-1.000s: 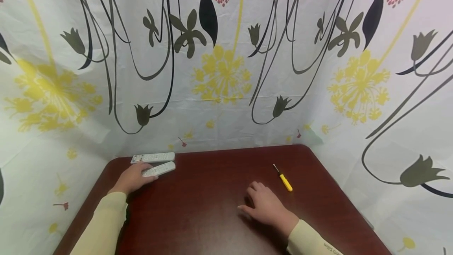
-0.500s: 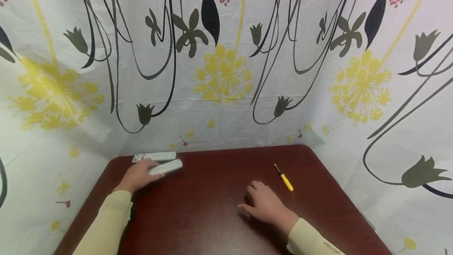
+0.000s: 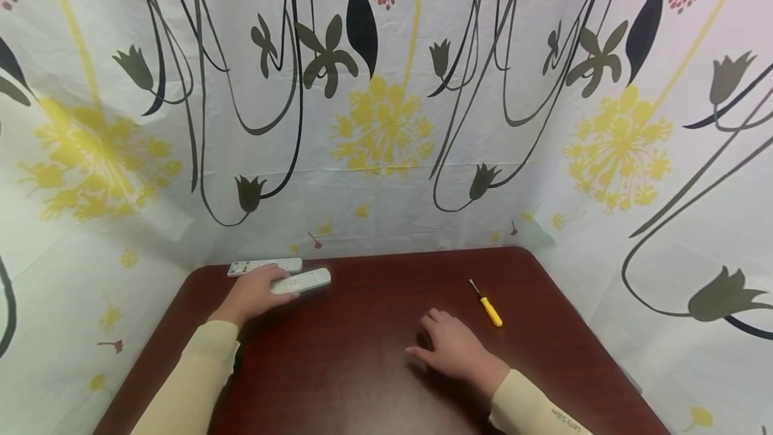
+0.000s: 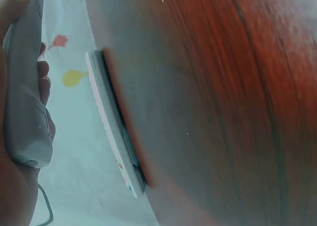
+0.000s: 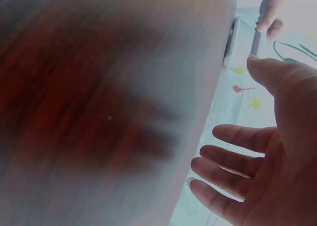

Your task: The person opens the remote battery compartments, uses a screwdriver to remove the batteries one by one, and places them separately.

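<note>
My left hand (image 3: 252,293) grips a white remote control (image 3: 309,280) by its near end, at the far left of the table. In the left wrist view the thumb and fingers wrap this remote (image 4: 27,102), which is held above the tabletop. Behind it, a second white remote (image 3: 241,267) lies along the table's far edge, partly covered by the left hand. My right hand (image 3: 449,348) hovers just over the right half of the table with nothing in it. Its fingers (image 5: 223,169) are loosely bent in the right wrist view. Beyond it lies a yellow-handled screwdriver (image 3: 490,311).
The dark red-brown wooden table (image 3: 362,368) has rounded far corners. A white curtain (image 3: 374,213) with printed flowers hangs close around its back and sides.
My left hand has moved to the right with the remote, away from the second remote, which stays on the table. My right hand has kept its place.
</note>
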The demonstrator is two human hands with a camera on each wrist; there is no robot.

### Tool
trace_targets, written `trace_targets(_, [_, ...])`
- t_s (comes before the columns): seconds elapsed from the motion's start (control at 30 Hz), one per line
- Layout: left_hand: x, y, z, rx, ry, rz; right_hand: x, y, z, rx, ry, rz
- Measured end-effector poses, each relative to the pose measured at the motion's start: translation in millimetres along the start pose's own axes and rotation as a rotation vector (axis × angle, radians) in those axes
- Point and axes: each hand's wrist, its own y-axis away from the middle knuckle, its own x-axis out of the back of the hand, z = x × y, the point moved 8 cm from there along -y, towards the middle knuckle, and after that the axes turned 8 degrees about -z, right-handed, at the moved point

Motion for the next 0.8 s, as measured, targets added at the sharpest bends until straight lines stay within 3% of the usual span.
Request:
trace_targets(0.37, [0.1, -2.1, 26.5, -0.053, -0.016, 0.011, 5, -2.3, -6, 0.009, 0.002, -0.001])
trace_targets(0.8, [-9.5, -8.3, 75.8, -0.167, -0.048, -0.007, 10, -11.5, -7, 0.018, 0.003, 0.024])
